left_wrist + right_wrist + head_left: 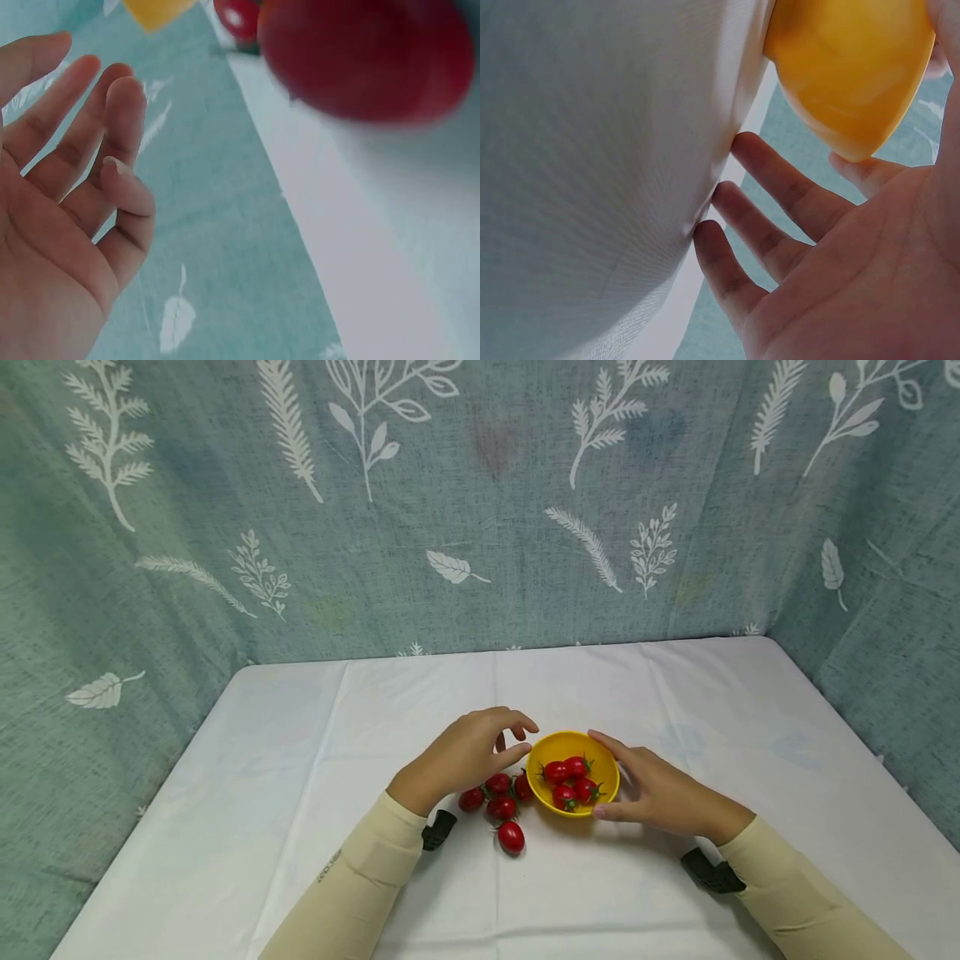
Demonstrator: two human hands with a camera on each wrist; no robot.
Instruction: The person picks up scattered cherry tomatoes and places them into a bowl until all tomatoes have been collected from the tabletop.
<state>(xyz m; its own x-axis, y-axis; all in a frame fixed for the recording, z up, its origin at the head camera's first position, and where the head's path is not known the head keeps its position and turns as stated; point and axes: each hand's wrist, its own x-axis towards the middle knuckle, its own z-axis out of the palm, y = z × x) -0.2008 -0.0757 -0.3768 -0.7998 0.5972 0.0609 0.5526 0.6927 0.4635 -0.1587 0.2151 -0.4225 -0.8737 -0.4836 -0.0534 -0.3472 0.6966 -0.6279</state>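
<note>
A yellow bowl (552, 745) stands on the white cloth with several red cherry tomatoes (565, 797) inside, some with green stems. My right hand (670, 789) is spread at the bowl's right side, its index finger and thumb touching the rim. In the right wrist view, the other fingers (761, 229) extend beneath the bowl's side, their tips against the cloth. My left hand (467, 750) hovers left of the bowl, fingers loosely bent and holding nothing. Below it lie several loose cherry tomatoes (501, 808); one large blurred tomato (367, 56) appears close up in the left wrist view.
White cloth (420, 693) covers the table. A green-blue curtain (465, 618) with white leaf prints hangs behind and along both sides. Black straps (438, 830) sit on both wrists, below beige sleeves (367, 868).
</note>
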